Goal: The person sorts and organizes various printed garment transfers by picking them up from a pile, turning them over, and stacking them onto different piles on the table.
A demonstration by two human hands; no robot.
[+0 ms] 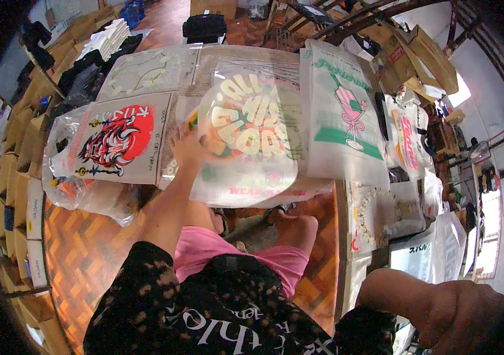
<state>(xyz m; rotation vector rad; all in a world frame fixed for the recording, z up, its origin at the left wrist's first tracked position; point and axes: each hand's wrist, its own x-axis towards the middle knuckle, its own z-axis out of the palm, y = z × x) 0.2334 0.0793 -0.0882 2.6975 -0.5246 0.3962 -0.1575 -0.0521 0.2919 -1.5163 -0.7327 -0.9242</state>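
Note:
My left hand [191, 148] reaches over the table and lies with fingers spread. It rests at the left edge of a translucent printed film sheet [210, 177], which carries pale rounded lettering and a pink line along its near edge. Left of the hand is a sheet with a red disc and a horned mask [113, 142], lying on crumpled clear plastic. To the right lies a film with a pink drink glass on green [351, 106]. My right arm [435, 302] is bent at the lower right; its hand is out of sight.
A sheet with a pale wavy outline [139, 72] lies at the table's far left. More printed films [382, 207] are stacked on the right. Cardboard boxes [426, 56] stand at the far right, shelves [18, 177] on the left. Folded black fabric [204, 26] sits beyond the table.

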